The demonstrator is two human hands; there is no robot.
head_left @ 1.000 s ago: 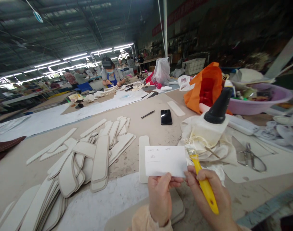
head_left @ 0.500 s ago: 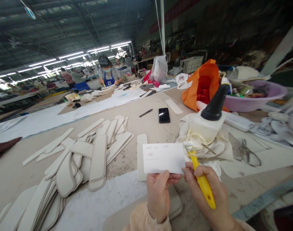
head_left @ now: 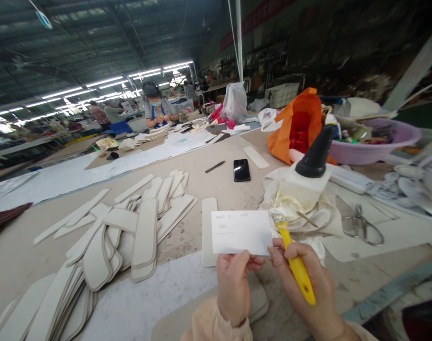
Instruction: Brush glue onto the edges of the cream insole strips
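Observation:
Between my two hands is a white paper card (head_left: 241, 234) with a few handwritten marks along its top. My left hand (head_left: 234, 286) pinches its lower edge, thumb on top. My right hand (head_left: 304, 279) grips a brush with a yellow handle (head_left: 300, 274), and its fingertips touch the card's lower right corner. The brush's bristles point away from me, close to a white glue bottle (head_left: 296, 189) with a black cone top, resting on crumpled cloth. Under the card lies a pale strip with rounded ends (head_left: 209, 260).
Piles of pale rounded strips (head_left: 145, 232) cover the table's left side. Farther back are a phone (head_left: 242, 170) and a dark pen (head_left: 215, 166). Scissors (head_left: 364, 226), an orange bag (head_left: 297, 123) and a purple basin (head_left: 375, 147) stand right. A co-worker (head_left: 159, 111) works across the table.
My hands keep hold of the card and brush, with only a very slight shift. The co-worker across the table has brought both hands together in front of the chest.

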